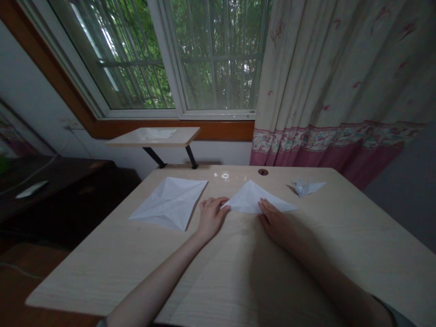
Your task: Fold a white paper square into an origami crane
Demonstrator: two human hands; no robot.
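A white sheet of paper folded into a triangle (248, 196) lies on the table, its point away from me and its long edge towards me. My left hand (211, 217) has the triangle's left corner between thumb and fingers. Stretched out flat, the fingers of my right hand (274, 222) rest on the paper near the middle of its long edge, the thumb just below. To the left lies an unfolded white paper (166, 204) with crease lines. A small folded paper crane (304, 187) sits to the right.
The light wooden table (211, 281) has a round cable hole (263, 172) at its far edge. A raised shelf (129, 137) at the back left bears a white paper. A dark desk (68, 186) stands left; a floral curtain (327, 91) hangs behind on the right.
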